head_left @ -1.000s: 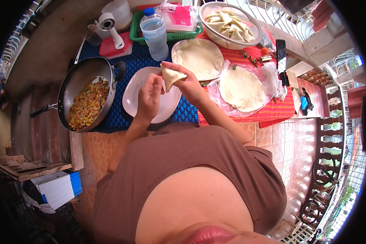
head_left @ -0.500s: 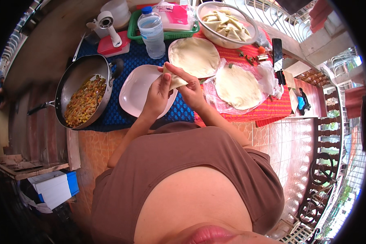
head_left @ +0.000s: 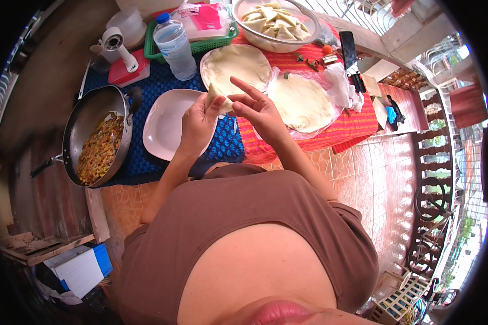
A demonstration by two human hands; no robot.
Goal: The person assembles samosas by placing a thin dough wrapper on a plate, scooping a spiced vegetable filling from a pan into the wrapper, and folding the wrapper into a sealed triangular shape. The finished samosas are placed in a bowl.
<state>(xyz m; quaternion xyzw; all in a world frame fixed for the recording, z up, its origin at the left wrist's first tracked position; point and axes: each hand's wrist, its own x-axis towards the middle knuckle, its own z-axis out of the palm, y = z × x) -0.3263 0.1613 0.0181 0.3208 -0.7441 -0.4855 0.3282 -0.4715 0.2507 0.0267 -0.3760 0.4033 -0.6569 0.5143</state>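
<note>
Between my hands, above the table's near side, is a pale triangular dough parcel (head_left: pixel 213 93). My left hand (head_left: pixel 197 122) grips it, thumb laid across its face. My right hand (head_left: pixel 263 115) pinches the parcel's right corner with thumb and fingers, while its index finger points up and away. Below and to the left lies a pale pink plate (head_left: pixel 165 127). Just beyond my hands, a stack of thin round dough wrappers (head_left: pixel 238 65) rests on a plate. More flat wrappers (head_left: pixel 302 103) lie on clear plastic at the right.
A wok (head_left: pixel 120 154) of diced vegetable filling (head_left: pixel 100 154) stands at left. Behind are a water bottle (head_left: pixel 176 51), a red-lidded container (head_left: pixel 129 70), a green basket (head_left: pixel 200 46) and a bowl (head_left: pixel 244 33) of folded triangles. A phone (head_left: pixel 348 51) stands at the right.
My right hand has drawn back from the parcel's face to its corner, index finger lifting. The parcel now stands more upright in my left hand. The whole view has shifted, with the table tilting.
</note>
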